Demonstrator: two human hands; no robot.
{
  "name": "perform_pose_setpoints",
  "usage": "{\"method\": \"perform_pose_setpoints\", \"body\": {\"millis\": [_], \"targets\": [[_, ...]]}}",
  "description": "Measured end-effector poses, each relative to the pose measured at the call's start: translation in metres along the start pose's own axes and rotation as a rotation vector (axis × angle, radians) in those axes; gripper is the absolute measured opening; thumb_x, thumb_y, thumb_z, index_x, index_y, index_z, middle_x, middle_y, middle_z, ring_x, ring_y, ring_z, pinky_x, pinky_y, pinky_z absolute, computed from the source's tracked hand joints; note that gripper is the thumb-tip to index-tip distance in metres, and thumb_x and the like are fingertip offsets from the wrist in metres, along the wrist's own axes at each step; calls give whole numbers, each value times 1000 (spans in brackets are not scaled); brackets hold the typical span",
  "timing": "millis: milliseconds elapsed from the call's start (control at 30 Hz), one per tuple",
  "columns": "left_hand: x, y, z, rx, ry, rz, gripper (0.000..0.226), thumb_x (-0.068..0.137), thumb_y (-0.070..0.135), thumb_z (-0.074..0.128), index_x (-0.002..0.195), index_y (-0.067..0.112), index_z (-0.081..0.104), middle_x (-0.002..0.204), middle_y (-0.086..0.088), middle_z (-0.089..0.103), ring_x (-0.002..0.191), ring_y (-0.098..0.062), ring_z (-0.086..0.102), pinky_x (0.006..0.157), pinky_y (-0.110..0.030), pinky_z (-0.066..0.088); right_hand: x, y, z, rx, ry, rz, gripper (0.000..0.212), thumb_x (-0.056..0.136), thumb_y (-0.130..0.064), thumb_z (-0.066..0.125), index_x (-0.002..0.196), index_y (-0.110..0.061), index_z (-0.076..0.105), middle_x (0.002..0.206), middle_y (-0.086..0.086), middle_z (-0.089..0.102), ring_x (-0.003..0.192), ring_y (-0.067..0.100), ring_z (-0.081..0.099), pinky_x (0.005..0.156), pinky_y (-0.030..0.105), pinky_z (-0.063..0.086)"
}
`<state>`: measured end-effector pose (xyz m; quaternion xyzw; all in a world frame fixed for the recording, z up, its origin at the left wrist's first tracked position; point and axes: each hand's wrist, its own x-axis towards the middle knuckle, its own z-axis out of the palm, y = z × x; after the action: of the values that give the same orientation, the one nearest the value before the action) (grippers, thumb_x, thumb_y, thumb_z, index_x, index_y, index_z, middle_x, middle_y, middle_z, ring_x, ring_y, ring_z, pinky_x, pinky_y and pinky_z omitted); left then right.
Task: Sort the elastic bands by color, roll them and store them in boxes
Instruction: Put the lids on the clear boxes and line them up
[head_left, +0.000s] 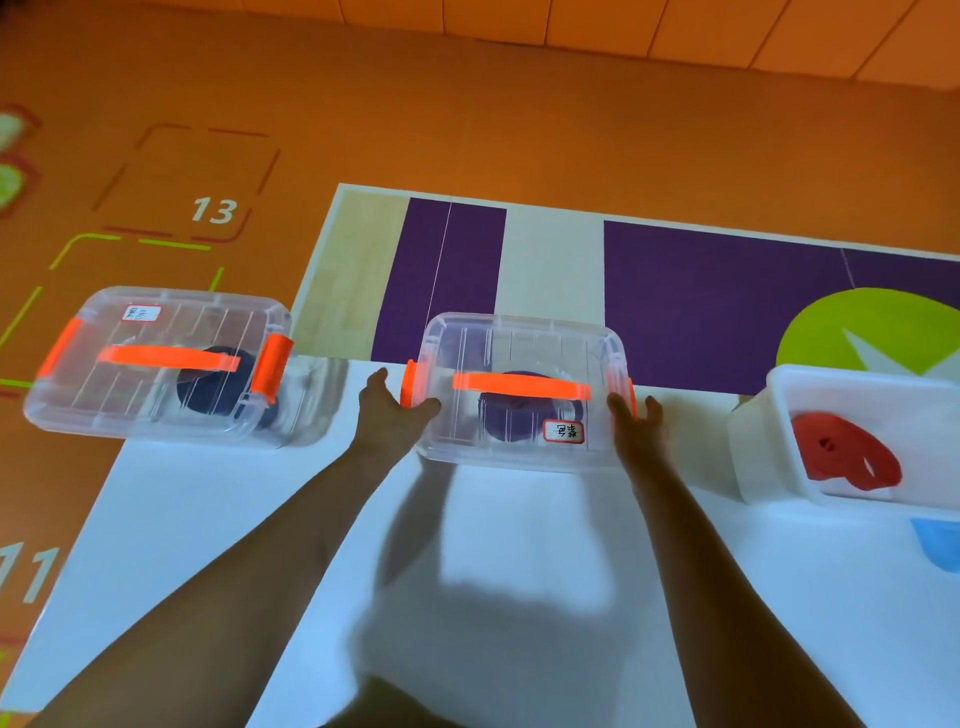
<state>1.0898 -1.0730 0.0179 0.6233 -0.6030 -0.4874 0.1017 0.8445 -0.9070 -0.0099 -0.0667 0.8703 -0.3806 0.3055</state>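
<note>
A clear lidded box (524, 343) with an orange handle and orange side latches stands on the white table (208, 519) in front of me. Through its wall a rolled dark purple band (511, 415) shows. My left hand (387, 421) holds its left end, with the left latch between thumb and fingers. My right hand (639, 431) holds the right end the same way, at the right latch. A second closed clear box (171, 322) at the left contains a dark blue roll (213, 384). An open white box (779, 395) at the right holds a loosely coiled red band (841, 452).
A blue object (940, 545) shows at the right edge of the table. Beyond the table lie a purple and green floor mat (727, 301) and an orange floor with numbered squares. The left box overhangs the table's left corner.
</note>
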Motion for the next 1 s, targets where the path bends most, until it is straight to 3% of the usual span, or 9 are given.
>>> {"method": "perform_pose_setpoints", "body": {"millis": [67,167,233,300,400,500,667,833,1000], "targets": [[3,2,-1,-120,-104,-74,92,89,19,74,161,10,16,155,-10,44,138,-30,48,111,-39,40,3,5,0,39,-9,-30,60,85,-61,59,123,-15,62,111,11,71,103,35,67,92,52,54],[2,5,-1,-43,-34,77,84,83,8,79,154,6,34,134,-9,54,114,-26,59,95,-33,48,-3,6,-3,-67,129,-184,31,91,-41,68,100,-12,69,86,5,68,80,30,64,70,35,47],[-2,6,0,115,36,208,58,78,6,79,132,6,57,113,-8,55,103,-27,60,82,-30,47,-9,4,-3,-144,233,-257,28,92,-34,69,108,-11,73,92,8,73,84,33,65,72,35,48],[-4,4,0,216,34,320,40,78,7,77,116,8,63,104,-6,55,103,-30,59,80,-30,47,-14,1,1,-196,288,-297,24,93,-30,68,107,-11,74,94,11,74,86,35,66,71,36,48],[-7,2,-1,227,-10,376,45,83,4,74,126,9,59,115,-2,43,100,-23,55,89,-26,46,-15,0,4,-234,308,-317,19,95,-25,65,103,-10,73,91,15,73,84,38,65,67,35,44],[-5,1,-3,280,-5,393,44,86,7,71,128,9,57,120,-6,43,96,-23,54,88,-25,45,-14,-3,3,-275,278,-322,26,97,-25,62,116,-10,71,101,17,74,94,40,67,77,42,53],[-10,-6,-7,438,8,532,59,91,10,66,147,11,46,130,-17,48,105,-37,58,94,-46,51,-36,0,4,-342,228,-405,47,96,-15,63,142,-6,55,126,22,64,114,42,59,97,50,48],[-41,-15,11,616,68,781,51,83,14,74,132,9,61,140,-19,53,122,-43,56,97,-54,47,-84,21,-3,-334,305,-470,55,88,-8,67,141,-12,57,130,13,63,113,38,59,95,47,49],[-85,-12,41,638,2,953,34,81,16,65,115,10,67,123,-14,61,110,-41,59,94,-49,48,-116,49,-25,-329,342,-497,52,86,-7,68,137,-10,59,132,11,62,112,38,61,94,47,51]]}}
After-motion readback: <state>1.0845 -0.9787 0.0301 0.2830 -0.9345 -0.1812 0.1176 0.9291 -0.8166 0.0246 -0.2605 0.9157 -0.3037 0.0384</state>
